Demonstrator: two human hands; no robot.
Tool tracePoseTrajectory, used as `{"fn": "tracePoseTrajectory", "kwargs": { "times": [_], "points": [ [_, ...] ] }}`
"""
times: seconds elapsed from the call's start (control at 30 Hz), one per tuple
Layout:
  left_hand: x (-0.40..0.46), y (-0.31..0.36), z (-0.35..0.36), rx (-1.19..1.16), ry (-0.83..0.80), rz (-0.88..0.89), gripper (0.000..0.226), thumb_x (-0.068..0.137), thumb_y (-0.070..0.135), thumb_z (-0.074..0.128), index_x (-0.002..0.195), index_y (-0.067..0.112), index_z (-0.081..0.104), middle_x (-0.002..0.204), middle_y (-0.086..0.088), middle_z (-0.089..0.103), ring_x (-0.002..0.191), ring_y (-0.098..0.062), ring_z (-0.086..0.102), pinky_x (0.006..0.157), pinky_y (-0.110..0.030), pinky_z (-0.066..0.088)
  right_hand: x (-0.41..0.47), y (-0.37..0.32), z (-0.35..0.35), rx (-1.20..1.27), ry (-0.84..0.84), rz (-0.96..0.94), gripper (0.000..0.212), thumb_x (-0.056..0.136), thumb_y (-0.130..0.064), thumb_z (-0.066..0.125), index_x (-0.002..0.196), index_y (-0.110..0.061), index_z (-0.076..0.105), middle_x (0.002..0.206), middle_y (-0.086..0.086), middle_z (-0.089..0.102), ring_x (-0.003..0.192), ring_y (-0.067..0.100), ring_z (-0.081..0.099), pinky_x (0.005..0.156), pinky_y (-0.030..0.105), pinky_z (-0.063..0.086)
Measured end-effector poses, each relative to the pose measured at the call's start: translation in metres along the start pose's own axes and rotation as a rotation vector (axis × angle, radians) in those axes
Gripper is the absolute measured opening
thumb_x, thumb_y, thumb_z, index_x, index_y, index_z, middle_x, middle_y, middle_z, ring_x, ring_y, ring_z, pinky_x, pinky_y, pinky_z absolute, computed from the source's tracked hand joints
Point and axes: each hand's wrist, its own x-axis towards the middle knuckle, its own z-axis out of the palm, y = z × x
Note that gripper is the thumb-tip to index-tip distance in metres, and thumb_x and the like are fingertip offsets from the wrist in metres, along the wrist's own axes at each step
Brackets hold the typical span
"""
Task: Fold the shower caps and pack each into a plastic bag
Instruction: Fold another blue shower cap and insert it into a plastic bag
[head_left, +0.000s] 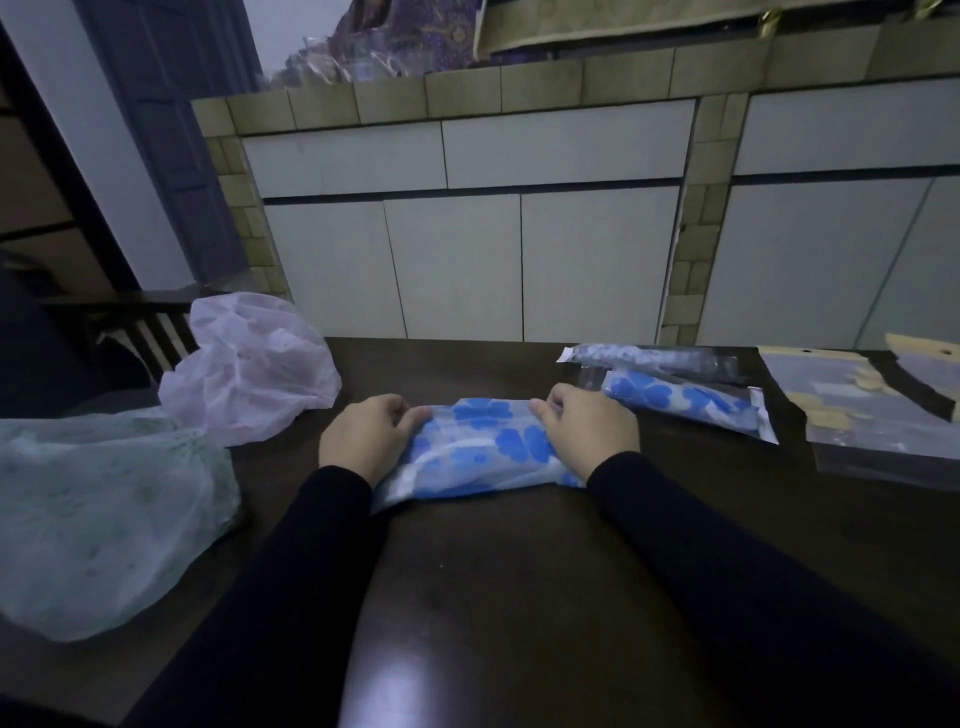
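Observation:
A white shower cap with blue flowers lies folded into a band on the dark table. My left hand grips its left end with curled fingers. My right hand grips its right end the same way. Two packed caps in clear plastic bags lie behind my right hand: a blue-flowered one and a paler one farther back. A stack of flat plastic bags lies at the right.
A pink shower cap sits crumpled at the back left. A pale green cap lies bunched at the left edge. White cabinet doors under a tiled counter stand just behind the table.

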Motion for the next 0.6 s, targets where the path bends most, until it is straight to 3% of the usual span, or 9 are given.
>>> {"fn": "tracePoseTrajectory", "kwargs": {
  "times": [0.1,0.2,0.33,0.4,0.47,0.53,0.6],
  "points": [
    [0.0,-0.005,-0.002,-0.036,0.027,0.066,0.031,0.088,0.055,0.057,0.08,0.025,0.062,0.074,0.006,0.059,0.072,-0.016,0.057,0.062,-0.029,0.04,0.0,0.003,-0.001,0.012,0.045,-0.057,0.031,0.098,-0.049,0.037,0.088,-0.024,0.053,0.073,-0.002,0.059,0.07,0.016,0.056,0.057,0.03,0.04],
    [-0.003,-0.01,-0.006,-0.019,0.058,0.118,0.027,0.084,0.051,0.065,0.09,0.026,0.062,0.079,0.008,0.06,0.076,-0.015,0.058,0.064,-0.029,0.045,0.001,0.005,-0.001,0.045,0.072,-0.105,0.03,0.098,-0.049,0.038,0.089,-0.025,0.054,0.071,-0.004,0.059,0.068,0.014,0.056,0.062,0.033,0.048],
    [-0.011,0.003,-0.015,-0.033,0.326,0.334,0.027,0.079,0.019,0.071,0.105,0.017,0.066,0.091,-0.002,0.063,0.082,-0.023,0.059,0.069,-0.033,0.046,-0.002,0.004,-0.001,0.07,0.097,-0.089,0.026,0.097,-0.048,0.042,0.09,-0.027,0.055,0.076,-0.006,0.06,0.073,0.013,0.058,0.065,0.032,0.05],
    [-0.024,0.025,-0.015,-0.051,0.4,0.483,0.022,0.082,0.019,0.066,0.105,0.019,0.068,0.095,0.001,0.065,0.085,-0.02,0.059,0.072,-0.033,0.046,-0.003,0.003,-0.003,0.114,0.142,-0.116,0.021,0.096,-0.045,0.047,0.094,-0.027,0.056,0.084,-0.007,0.06,0.079,0.012,0.057,0.068,0.032,0.05],
    [-0.036,0.041,-0.009,-0.018,0.256,0.519,0.028,0.092,0.037,0.056,0.116,0.026,0.065,0.115,0.006,0.065,0.102,-0.016,0.058,0.082,-0.031,0.041,-0.003,0.003,-0.007,0.124,0.269,-0.223,0.017,0.094,-0.04,0.051,0.099,-0.026,0.059,0.093,-0.007,0.059,0.089,0.013,0.054,0.078,0.033,0.046],
    [-0.037,0.04,0.003,0.076,0.002,0.449,0.049,0.096,0.051,0.042,0.14,0.031,0.046,0.144,0.01,0.047,0.13,-0.013,0.043,0.1,-0.034,0.033,-0.009,-0.003,-0.014,0.108,0.371,-0.386,0.019,0.094,-0.037,0.049,0.101,-0.025,0.063,0.098,-0.007,0.061,0.095,0.013,0.054,0.086,0.034,0.037],
    [-0.034,0.034,0.007,0.123,-0.196,0.414,0.058,0.097,0.057,0.033,0.15,0.034,0.025,0.157,0.011,0.024,0.143,-0.012,0.024,0.111,-0.037,0.023,-0.019,-0.012,-0.018,0.082,0.275,-0.515,0.036,0.095,-0.042,0.037,0.109,-0.024,0.064,0.109,-0.006,0.063,0.106,0.014,0.054,0.093,0.036,0.031]
  ]
}}
